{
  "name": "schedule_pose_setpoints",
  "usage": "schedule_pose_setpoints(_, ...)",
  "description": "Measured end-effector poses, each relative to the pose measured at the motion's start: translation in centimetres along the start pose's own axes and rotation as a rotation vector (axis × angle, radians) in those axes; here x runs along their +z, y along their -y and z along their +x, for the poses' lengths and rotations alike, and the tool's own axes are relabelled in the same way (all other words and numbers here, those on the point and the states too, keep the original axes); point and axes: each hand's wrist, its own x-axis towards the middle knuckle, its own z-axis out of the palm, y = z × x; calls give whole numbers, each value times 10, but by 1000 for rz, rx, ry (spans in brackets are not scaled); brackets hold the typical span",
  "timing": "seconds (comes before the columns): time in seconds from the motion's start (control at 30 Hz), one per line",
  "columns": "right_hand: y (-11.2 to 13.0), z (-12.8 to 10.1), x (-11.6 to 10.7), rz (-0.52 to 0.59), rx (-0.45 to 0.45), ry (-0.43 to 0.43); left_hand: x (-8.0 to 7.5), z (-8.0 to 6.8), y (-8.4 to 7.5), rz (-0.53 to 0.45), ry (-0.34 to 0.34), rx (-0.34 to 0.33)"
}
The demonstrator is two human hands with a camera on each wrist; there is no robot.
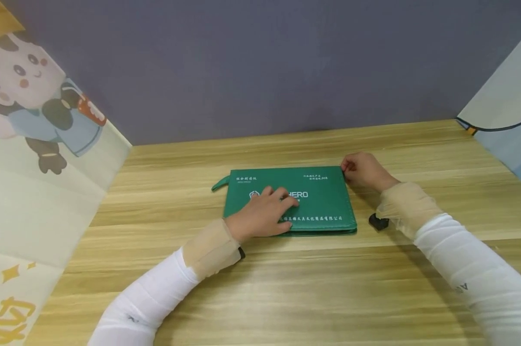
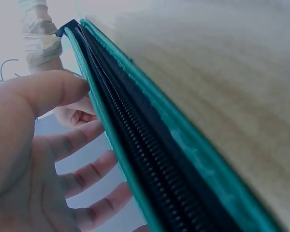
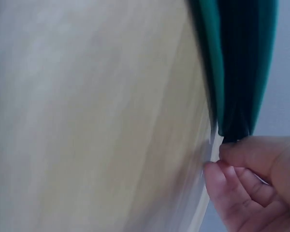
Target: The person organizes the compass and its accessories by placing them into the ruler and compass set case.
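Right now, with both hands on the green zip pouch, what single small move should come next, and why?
Probably the right hand should draw the zip pull along the edge of the green pouch. The left hand lies flat on top, steadying the pouch on the wooden table, while the right hand's fingertips pinch at its far right corner. The zip teeth look closed.

The head view looks down over the green pouch (image 1: 290, 199); both wrist views sit close against its edges.

Zipper pull (image 3: 216, 145) blurred; fingers (image 3: 217, 170) hide it.
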Motion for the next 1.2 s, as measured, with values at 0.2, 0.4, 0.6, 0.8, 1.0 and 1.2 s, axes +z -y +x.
schedule_pose_setpoints(0.2,-5,-10,-6,-33,3,3,0,1,0,39,22,6)
schedule_pose_setpoints(0.4,-2,-16,-6,-31,-18,3,0,0,2,51,22,-1)
schedule_pose_setpoints(0.6,-1,-22,-8,-49,-61,17,-3,2,-1,46,41,-9)
schedule_pose_setpoints(0.8,-1,-31,-10,-65,-88,35,-3,4,-4,47,52,-8)
schedule_pose_setpoints(1.0,2,-38,-7,-40,-124,57,-1,3,-5,62,54,-12)
schedule_pose_setpoints(1.2,8,-47,-6,-39,-112,73,0,3,-4,72,37,-4)
